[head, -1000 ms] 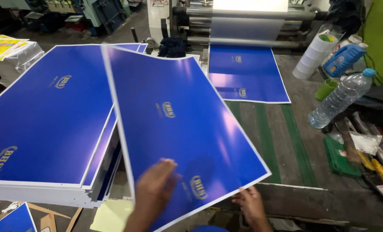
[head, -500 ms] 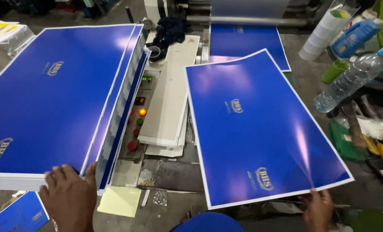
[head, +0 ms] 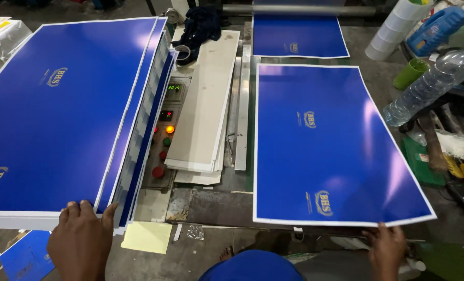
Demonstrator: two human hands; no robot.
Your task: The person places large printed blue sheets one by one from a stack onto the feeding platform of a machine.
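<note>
A tall stack of glossy blue printed sheets (head: 60, 114) with white borders lies at the left. My left hand (head: 81, 242) rests against its near edge, fingers on the stack's front. A single blue sheet (head: 331, 145) lies flat on the machine bed at the right. My right hand (head: 388, 247) holds that sheet's near right edge. Another blue sheet (head: 299, 36) comes out from a roller at the top.
Between the stacks sit a control panel (head: 164, 140) with lit buttons and a pile of grey boards (head: 206, 104). A plastic water bottle (head: 429, 86), a green cup (head: 411, 73), a blue jug (head: 440, 26) and tools lie at the right. A yellow note (head: 146, 237) lies low.
My right hand has swung the single blue sheet from over the stack to the right and laid it flat on the bed. My left hand has gone to the stack's near edge.
</note>
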